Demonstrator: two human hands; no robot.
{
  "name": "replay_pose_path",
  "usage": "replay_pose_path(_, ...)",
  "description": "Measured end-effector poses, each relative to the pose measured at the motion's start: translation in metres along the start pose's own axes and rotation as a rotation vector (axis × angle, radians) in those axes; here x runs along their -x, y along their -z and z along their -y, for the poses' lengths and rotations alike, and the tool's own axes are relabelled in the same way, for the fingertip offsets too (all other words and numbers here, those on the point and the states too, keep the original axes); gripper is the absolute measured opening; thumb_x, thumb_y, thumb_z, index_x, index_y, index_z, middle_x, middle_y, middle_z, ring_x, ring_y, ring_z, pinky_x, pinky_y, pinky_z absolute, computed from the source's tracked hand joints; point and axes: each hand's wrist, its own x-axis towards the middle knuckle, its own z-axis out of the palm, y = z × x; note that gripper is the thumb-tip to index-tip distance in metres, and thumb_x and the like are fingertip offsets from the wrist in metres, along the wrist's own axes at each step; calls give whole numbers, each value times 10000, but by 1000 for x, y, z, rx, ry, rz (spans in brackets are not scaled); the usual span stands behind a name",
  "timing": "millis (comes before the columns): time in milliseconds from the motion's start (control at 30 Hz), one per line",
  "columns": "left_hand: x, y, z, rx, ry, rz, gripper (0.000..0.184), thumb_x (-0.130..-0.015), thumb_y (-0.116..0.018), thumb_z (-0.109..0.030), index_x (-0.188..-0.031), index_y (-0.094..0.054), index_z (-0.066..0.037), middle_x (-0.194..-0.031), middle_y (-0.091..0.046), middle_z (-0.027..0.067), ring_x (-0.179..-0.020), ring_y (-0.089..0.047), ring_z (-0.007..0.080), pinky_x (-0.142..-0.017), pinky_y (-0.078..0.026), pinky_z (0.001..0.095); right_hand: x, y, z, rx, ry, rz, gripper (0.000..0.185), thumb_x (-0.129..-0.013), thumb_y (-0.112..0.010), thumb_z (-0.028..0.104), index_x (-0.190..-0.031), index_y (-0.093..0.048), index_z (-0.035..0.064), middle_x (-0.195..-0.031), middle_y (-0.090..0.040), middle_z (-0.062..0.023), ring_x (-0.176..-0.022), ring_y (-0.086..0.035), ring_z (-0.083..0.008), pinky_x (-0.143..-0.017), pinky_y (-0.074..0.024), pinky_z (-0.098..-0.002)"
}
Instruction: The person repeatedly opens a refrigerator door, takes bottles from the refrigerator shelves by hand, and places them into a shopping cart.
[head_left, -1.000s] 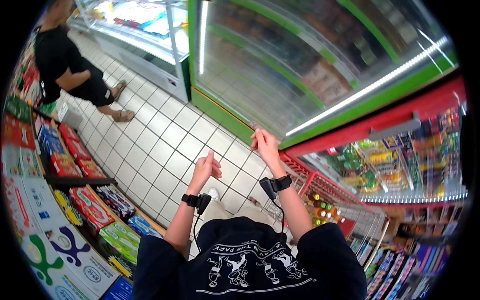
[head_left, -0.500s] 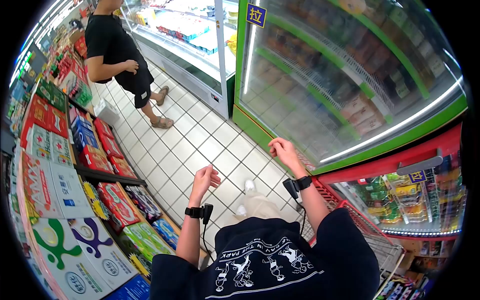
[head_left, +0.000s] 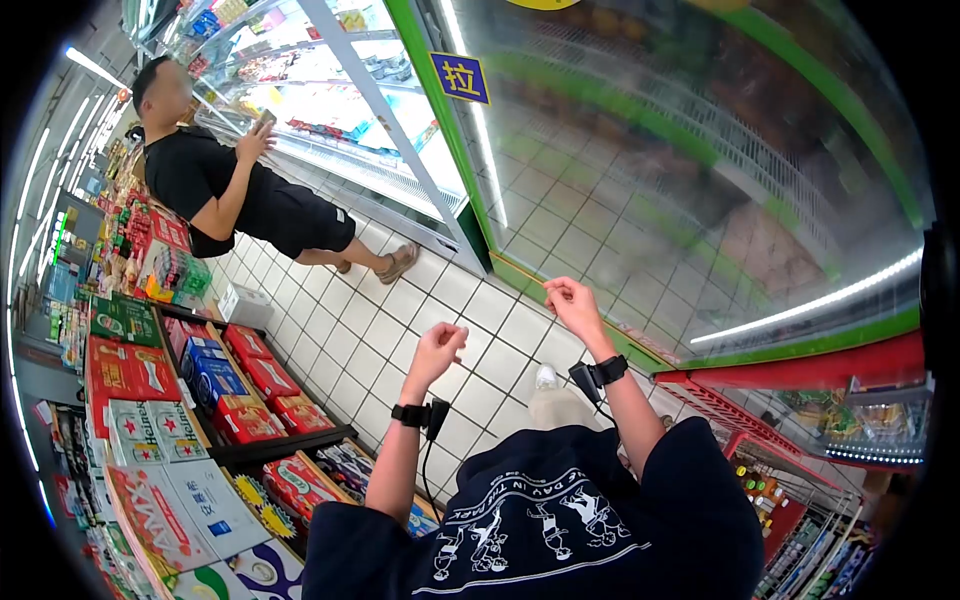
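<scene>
My left hand (head_left: 437, 352) is raised in front of me above the tiled floor (head_left: 480, 395), its fingers loosely curled with nothing in them. To its right, my right hand (head_left: 572, 302) is also raised, fingers bent together and holding nothing visible. It is nearest to the green-framed glass door (head_left: 620, 240) and overlaps the view of its lower edge, with no clear contact. Each wrist wears a black strap with a small device, the left one (head_left: 410, 414) and the right one (head_left: 606, 371), with a cable running down.
Boxed goods (head_left: 240, 420) line the shelf at the left. A person in black (head_left: 240, 195) stands at the upper left by an open display fridge (head_left: 345, 110). A wire cart with bottles (head_left: 770, 490) is at the lower right, below a red-framed fridge (head_left: 780, 375).
The view has swung, and the green door now fills more of the upper right. The other person's hand is raised with a small object. My feet have shifted; both hands stay raised.
</scene>
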Motion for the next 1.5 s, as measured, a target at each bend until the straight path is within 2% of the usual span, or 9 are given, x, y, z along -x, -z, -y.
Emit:
replay_pose_path(333,-144,28,-45,22,-264,-27,476,-877,-743,-299,-1190,-578,19,-1082,-682,134,-1010,-656,199,-815,-546,319,-96,-46,120,251,367,-102,189,-899,-638,151,-1014,-674,6,-945,-706,-124,-866,-678,-233,-702,-536,-339)
replay_pose_path(600,-235,65,-141,7,-608,-5,889,-829,-795,-304,-1454,-283,67,-1434,-410,291,-1365,-418,367,-1022,-468,444,-151,-96,240,502,783,-224,171,-838,-680,50,-1005,-676,15,-988,-682,-130,-987,-655,-301,-888,-508,-372)
replay_pose_path(733,-286,70,-164,32,-802,7,964,-799,-815,-322,-1462,-249,91,-1456,-362,299,-1379,-376,381,-1112,-352,436,-194,-124,290,730,990,-181,222,-816,-689,27,-1037,-671,36,-1090,-659,-129,-1141,-600,-325,-971,-486,-409)
replay_pose_path(900,-303,62,-192,68,-855,66,845,-795,-816,-311,-1382,-350,80,-1326,-453,261,-1243,-476,356,-1054,-393,421,-230,-130,339,1009,1105,-115,222,-778,-697,46,-995,-654,26,-1082,-637,-110,-1236,-528,-319,-1070,-430,-468)
replay_pose_path(967,-304,61,-203,59,-805,3,651,-802,-805,-304,-1227,-467,54,-1165,-526,212,-1091,-551,338,-956,-447,410,-239,-128,349,1226,1119,-111,228,-774,-709,68,-993,-658,30,-1116,-626,-101,-1265,-499,-311,-1121,-374,-476)
replay_pose_path(1033,-305,59,-207,83,-783,49,621,-806,-800,-312,-1199,-480,47,-1130,-539,208,-1069,-559,342,-936,-452,410,-249,-126,352,1558,1076,-121,295,-740,-759,166,-1001,-673,56,-1179,-592,-78,-1340,-409,-279,-1239,-171,-496)
replay_pose_path(1167,-312,59,-204,112,-777,74,539,-841,-770,-322,-1140,-493,32,-1039,-558,215,-1025,-562,367,-891,-454,425,-258,-129,342,1997,834,-130,521,-638,-838,316,-1089,-669,116,-1177,-578,-40,-1355,-386,-235,-1245,-35,-550)
replay_pose_path(1267,-318,55,-197,110,-795,55,532,-862,-750,-318,-1143,-481,45,-1052,-560,239,-1029,-550,394,-898,-444,440,-267,-145,334,2162,620,-98,497,-597,-856,320,-1023,-694,121,-1120,-581,-20,-1295,-431,-222,-1228,-9,-602)
replay_pose_path(1500,-310,50,-200,93,-775,-16,516,-879,-739,-297,-1146,-482,62,-1076,-558,231,-1009,-569,377,-891,-452,425,-273,-152,321,2170,566,-214,457,-581,-852,256,-973,-696,80,-1102,-564,-37,-1303,-393,-219,-1214,52,-609)
